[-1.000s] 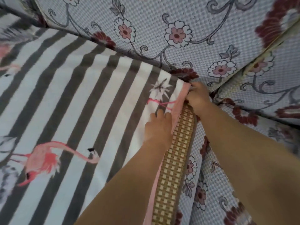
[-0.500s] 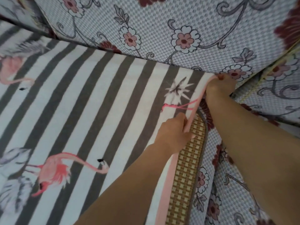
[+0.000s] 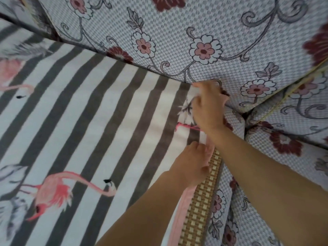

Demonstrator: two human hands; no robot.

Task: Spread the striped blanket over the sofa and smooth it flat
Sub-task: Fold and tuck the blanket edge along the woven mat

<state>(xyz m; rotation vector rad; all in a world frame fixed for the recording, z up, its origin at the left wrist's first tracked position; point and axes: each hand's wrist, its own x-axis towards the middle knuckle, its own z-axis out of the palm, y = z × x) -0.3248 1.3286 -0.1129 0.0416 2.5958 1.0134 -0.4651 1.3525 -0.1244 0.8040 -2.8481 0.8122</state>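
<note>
left hand point(image 3: 190, 164) gripped the striped flamingo blanket point(image 3: 92, 125) by its pink hem over the woven mat point(image 3: 200, 206), right hand point(image 3: 207, 105) pinched its corner against the floral sofa point(image 3: 177, 29) back.

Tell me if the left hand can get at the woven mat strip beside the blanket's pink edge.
Probably yes. The left hand grips the striped blanket's pink edge, right next to the woven mat strip, which lies uncovered below it; the right hand is farther up.

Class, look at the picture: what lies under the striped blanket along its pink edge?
A woven mat shows beside the striped blanket, on the floral sofa. How far it runs beneath is covered.
</note>
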